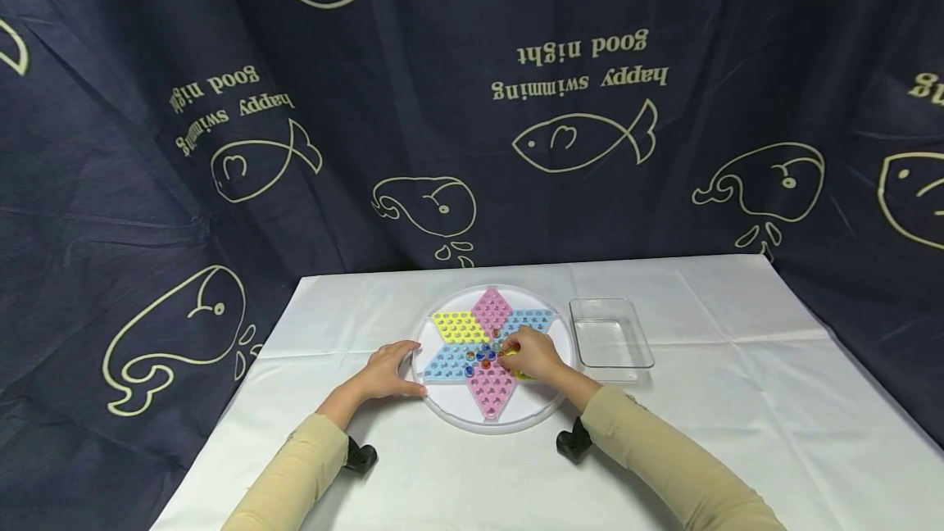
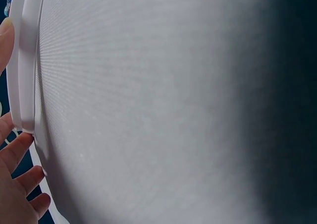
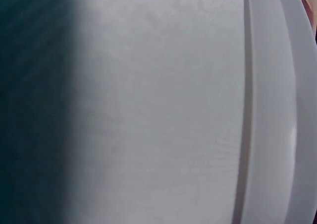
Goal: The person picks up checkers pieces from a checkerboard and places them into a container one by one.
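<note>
A round white Chinese checkers board (image 1: 451, 406) with a pink, yellow and blue star lies on the table. Several glass marbles (image 1: 482, 356), mostly blue with some red or orange, sit around the star's centre. My left hand (image 1: 385, 369) rests at the board's left rim, thumb and fingers spread along it; the left wrist view shows fingertips (image 2: 25, 140) touching the rim. Over the right part of the centre, my right hand (image 1: 536, 355) has thumb and fingertips together, pinching what looks like a small reddish marble, mostly hidden. Only a sliver of that hand appears in the right wrist view.
A clear rectangular container (image 1: 610, 334) stands just right of the board. White cloth (image 1: 708, 367) covers the table, and a dark blue curtain (image 1: 457, 105) with fish drawings hangs behind it.
</note>
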A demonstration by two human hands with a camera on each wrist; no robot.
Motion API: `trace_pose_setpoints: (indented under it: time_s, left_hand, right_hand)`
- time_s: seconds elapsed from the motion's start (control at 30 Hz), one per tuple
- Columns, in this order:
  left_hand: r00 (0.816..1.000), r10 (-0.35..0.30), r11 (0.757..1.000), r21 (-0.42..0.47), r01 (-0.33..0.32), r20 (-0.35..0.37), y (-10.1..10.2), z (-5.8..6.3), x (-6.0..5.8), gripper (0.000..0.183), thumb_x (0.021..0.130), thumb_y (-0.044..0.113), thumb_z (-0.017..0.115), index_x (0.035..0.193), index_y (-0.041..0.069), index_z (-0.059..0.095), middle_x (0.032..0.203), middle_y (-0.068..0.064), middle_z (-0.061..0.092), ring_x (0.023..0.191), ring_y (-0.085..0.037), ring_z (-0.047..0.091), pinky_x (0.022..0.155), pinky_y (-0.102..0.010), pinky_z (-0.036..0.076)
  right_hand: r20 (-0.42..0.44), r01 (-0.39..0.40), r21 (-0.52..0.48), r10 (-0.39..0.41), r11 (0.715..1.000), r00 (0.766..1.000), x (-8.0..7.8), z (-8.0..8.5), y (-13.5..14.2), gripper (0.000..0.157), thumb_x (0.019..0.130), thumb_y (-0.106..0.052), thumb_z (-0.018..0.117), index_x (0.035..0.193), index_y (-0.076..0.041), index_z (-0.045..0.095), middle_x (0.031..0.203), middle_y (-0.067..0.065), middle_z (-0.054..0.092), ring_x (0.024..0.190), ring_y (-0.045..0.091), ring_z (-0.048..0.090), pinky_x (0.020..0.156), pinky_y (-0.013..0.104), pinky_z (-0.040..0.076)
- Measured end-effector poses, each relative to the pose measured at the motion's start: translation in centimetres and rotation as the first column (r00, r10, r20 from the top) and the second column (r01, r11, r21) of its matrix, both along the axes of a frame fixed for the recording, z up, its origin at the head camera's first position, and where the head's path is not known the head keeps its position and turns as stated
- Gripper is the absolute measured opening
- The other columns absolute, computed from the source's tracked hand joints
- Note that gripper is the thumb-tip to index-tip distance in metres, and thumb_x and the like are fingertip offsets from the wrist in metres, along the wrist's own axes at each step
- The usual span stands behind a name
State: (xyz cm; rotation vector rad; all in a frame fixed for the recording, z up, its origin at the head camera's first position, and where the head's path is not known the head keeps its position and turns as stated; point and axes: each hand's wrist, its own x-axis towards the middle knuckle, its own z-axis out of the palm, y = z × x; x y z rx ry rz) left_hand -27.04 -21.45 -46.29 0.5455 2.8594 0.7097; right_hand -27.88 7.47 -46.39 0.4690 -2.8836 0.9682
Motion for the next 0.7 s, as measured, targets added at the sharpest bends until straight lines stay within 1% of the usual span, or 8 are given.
trace_pose_setpoints:
  time_s: [0.27,0.37,0.47,0.6,0.7]
  left_hand:
    - [1.0,0.019,1.0,-0.006,-0.019,0.011,0.1,-0.2,-0.2,0.089,0.064,0.046,0.078,0.135,0.006,0.041,0.141,-0.015,0.04,0.129,-0.035,0.032,0.108,-0.052,0.023]
    - [1.0,0.022,1.0,-0.005,-0.022,0.008,0.1,-0.3,-0.2,0.089,0.064,0.046,0.079,0.135,0.006,0.041,0.14,-0.015,0.04,0.129,-0.035,0.032,0.107,-0.052,0.023]
    - [1.0,0.024,1.0,-0.004,-0.024,0.007,0.1,-0.3,-0.2,0.089,0.064,0.045,0.079,0.135,0.006,0.041,0.14,-0.015,0.04,0.129,-0.035,0.032,0.107,-0.053,0.023]
    - [1.0,0.024,1.0,-0.007,-0.024,0.006,0.0,-0.3,-0.1,0.09,0.064,0.046,0.079,0.135,0.006,0.041,0.141,-0.016,0.039,0.129,-0.036,0.032,0.107,-0.053,0.023]
    - [1.0,0.022,1.0,-0.008,-0.022,0.001,0.0,-0.2,-0.1,0.09,0.064,0.046,0.079,0.135,0.006,0.041,0.141,-0.016,0.039,0.128,-0.037,0.033,0.107,-0.054,0.023]
  right_hand:
    - [0.011,0.018,-0.03,-0.017,0.999,1.0,0.1,-0.2,0.0,0.014,0.072,-0.022,0.076,0.076,-0.012,0.067,0.075,-0.003,0.053,0.07,0.011,0.047,0.071,0.032,0.038]
    - [0.028,0.033,-0.061,-0.031,0.998,0.999,0.1,-0.2,0.0,0.014,0.072,-0.021,0.076,0.078,-0.011,0.068,0.077,-0.002,0.055,0.072,0.012,0.049,0.076,0.036,0.039]
    - [0.045,0.051,-0.105,-0.046,0.993,0.998,0.2,-0.1,-0.1,0.014,0.072,-0.02,0.076,0.08,-0.01,0.069,0.08,-0.001,0.057,0.075,0.014,0.05,0.078,0.037,0.041]
    - [0.068,0.061,-0.166,-0.05,0.984,0.996,0.3,0.3,0.0,0.014,0.072,-0.018,0.076,0.08,-0.009,0.068,0.081,0.001,0.057,0.075,0.014,0.05,0.07,0.03,0.043]
    - [0.075,0.039,-0.212,-0.024,0.977,0.997,0.2,0.9,0.1,0.013,0.074,-0.016,0.074,0.082,-0.007,0.067,0.078,0.0,0.056,0.068,0.012,0.048,0.059,0.024,0.04]
